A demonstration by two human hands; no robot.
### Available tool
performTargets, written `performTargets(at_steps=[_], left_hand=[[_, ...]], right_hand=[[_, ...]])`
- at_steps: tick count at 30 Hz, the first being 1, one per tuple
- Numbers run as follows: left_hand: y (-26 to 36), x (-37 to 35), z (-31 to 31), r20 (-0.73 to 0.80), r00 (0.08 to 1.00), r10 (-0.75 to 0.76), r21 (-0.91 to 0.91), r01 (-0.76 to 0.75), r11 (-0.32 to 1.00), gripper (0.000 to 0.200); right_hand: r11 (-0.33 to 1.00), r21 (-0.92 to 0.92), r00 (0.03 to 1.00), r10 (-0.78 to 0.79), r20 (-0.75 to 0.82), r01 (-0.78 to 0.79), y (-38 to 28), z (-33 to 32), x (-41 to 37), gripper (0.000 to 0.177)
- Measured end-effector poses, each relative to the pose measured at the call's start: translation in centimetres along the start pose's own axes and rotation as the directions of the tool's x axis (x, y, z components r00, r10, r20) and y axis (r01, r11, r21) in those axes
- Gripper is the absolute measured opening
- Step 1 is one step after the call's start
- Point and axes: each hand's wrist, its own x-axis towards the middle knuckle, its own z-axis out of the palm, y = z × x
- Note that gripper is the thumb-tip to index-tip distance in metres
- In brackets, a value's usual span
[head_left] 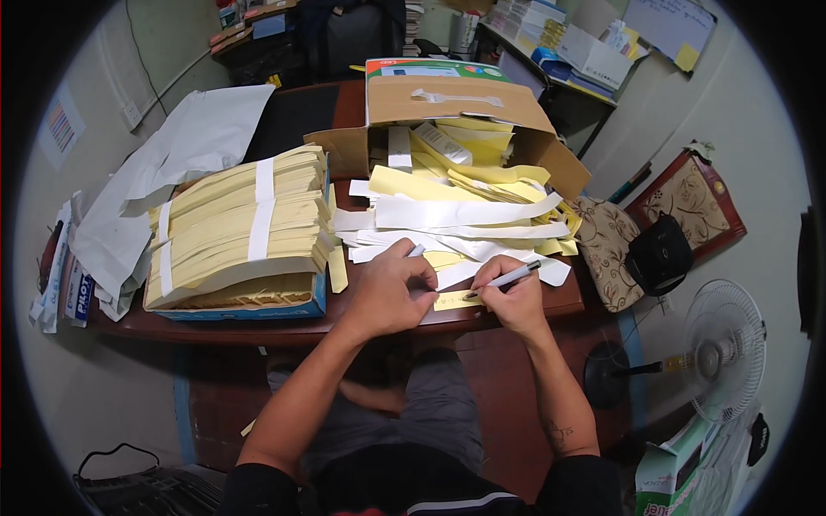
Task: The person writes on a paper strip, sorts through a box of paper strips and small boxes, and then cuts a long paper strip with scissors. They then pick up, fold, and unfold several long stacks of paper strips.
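One pen (521, 273) sits gripped in my right hand (514, 299), its tip at a yellow slip (446, 301) on the near edge of the table (561, 297). My left hand (383, 288) curls at the slip's left end, thumb and forefinger close together; I cannot tell whether it grips anything. White strips (465, 214) lie just beyond, yellow papers (225, 219) fill a blue box (319, 297) at left, and an open carton (456, 101) stands far.

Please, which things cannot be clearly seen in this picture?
In the head view:
Writing on the yellow slip: too small.
Pale object at the left hand: mostly hidden by it.
Depths of the carton: hidden behind heaped paper strips.
Text on the whiteboard: too small.
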Motion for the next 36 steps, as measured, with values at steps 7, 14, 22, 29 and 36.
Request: performTargets(at_steps=[7, 14, 22, 29, 36], left_hand=[[-0.5, 0.0, 0.2, -0.022, 0.999, 0.046, 0.02, -0.046, 0.999, 0.019], [-0.3, -0.2, -0.1, 0.006, 0.997, 0.072, 0.02, -0.072, 0.997, 0.023], [-0.6, -0.4, 0.1, 0.105, 0.987, 0.122, 0.075, -0.131, 0.989, 0.028], [-0.9, -0.4, 0.4, 0.076, 0.978, 0.194, 0.098, -0.201, 0.975, 0.019], [-1.0, -0.4, 0.4, 0.09, 0.978, 0.188, 0.101, -0.197, 0.975, 0.017]], right_hand=[[0.994, 0.004, 0.993, -0.107, -0.039, 0.107, 1.0, -0.2, 0.2, 0.005], [0.998, 0.056, 0.996, 0.004, -0.084, 0.0, -1.4, 0.0, 0.7, 0.004], [0.997, -0.059, 0.999, 0.045, 0.028, -0.043, -0.2, -0.6, 0.5, 0.005], [0.989, -0.146, 0.998, 0.033, 0.055, -0.024, 0.6, -0.9, 0.4, 0.009], [0.985, -0.167, 0.999, 0.031, 0.006, -0.03, 0.9, -0.6, 0.5, 0.007]])
